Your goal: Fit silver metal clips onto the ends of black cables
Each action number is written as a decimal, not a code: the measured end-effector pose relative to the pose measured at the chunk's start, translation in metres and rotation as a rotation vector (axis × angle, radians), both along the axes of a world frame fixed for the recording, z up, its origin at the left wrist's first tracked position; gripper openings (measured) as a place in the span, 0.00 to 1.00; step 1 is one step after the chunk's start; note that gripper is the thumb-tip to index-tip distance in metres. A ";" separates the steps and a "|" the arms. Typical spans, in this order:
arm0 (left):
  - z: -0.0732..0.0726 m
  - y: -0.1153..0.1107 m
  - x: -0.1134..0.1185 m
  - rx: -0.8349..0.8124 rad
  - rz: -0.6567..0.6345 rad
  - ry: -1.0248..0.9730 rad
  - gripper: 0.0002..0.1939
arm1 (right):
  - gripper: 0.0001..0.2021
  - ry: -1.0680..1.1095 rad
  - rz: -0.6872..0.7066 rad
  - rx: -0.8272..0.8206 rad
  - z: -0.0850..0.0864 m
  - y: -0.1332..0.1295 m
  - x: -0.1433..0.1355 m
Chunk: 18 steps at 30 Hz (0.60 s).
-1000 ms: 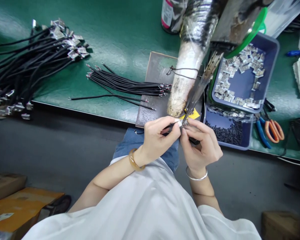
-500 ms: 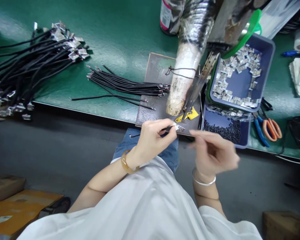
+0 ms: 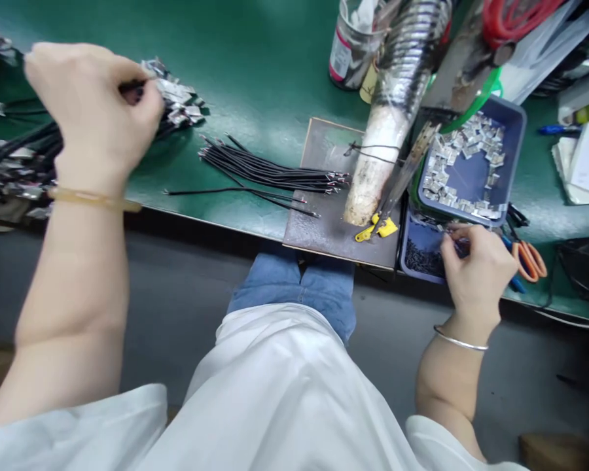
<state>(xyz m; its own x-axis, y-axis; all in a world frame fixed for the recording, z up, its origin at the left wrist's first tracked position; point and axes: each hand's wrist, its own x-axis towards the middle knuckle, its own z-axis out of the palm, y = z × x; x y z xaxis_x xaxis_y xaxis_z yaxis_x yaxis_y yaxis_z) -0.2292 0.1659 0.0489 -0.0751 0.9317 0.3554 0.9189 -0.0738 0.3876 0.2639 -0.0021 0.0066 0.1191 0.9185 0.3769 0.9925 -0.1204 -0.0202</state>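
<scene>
My left hand (image 3: pixel 95 108) is raised over the pile of black cables with metal connectors (image 3: pixel 177 98) at the left of the bench. Its fingers are curled and closed; whatever they hold is hidden. My right hand (image 3: pixel 478 265) reaches to the lower blue bin (image 3: pixel 425 275) of small black pieces (image 3: pixel 419 255). Thumb and fingertips come together there, and I cannot make out what is between them. Above it, a second blue bin (image 3: pixel 517 140) holds small silver connector shells (image 3: pixel 436 180). A bundle of thin black cables with stripped ends (image 3: pixel 269 173) lies mid-bench.
A dark board (image 3: pixel 319 226) lies at the bench edge beneath a pale wrapped duct (image 3: pixel 375 157) and a metal bar (image 3: pixel 405 173). A yellow piece (image 3: pixel 385 227) is by the bar's tip. Orange-handled scissors (image 3: pixel 530 261) lie right of the bins, and a jar (image 3: pixel 346 52) stands behind.
My left hand has moved from above my lap, where it held a cable with a connector, left to the cable pile. My right hand has moved right to the lower bin.
</scene>
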 end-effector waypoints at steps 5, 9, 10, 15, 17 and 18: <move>-0.016 0.006 0.018 0.126 -0.113 0.031 0.10 | 0.04 -0.021 0.049 -0.067 -0.007 0.011 0.010; -0.034 -0.042 0.085 -0.015 -0.697 -0.008 0.09 | 0.08 0.024 0.090 -0.107 -0.001 0.012 0.007; -0.038 -0.051 0.097 -0.038 -0.756 0.030 0.09 | 0.08 0.020 0.093 -0.128 0.002 0.012 0.005; -0.050 -0.058 0.110 -0.121 -0.820 -0.018 0.08 | 0.07 -0.076 0.100 -0.245 0.012 0.009 -0.007; -0.052 -0.053 0.104 -0.141 -0.843 -0.053 0.07 | 0.06 -0.106 0.087 -0.256 0.012 0.009 -0.011; -0.052 -0.052 0.102 -0.133 -0.853 -0.058 0.07 | 0.06 -0.113 0.082 -0.252 0.012 0.009 -0.012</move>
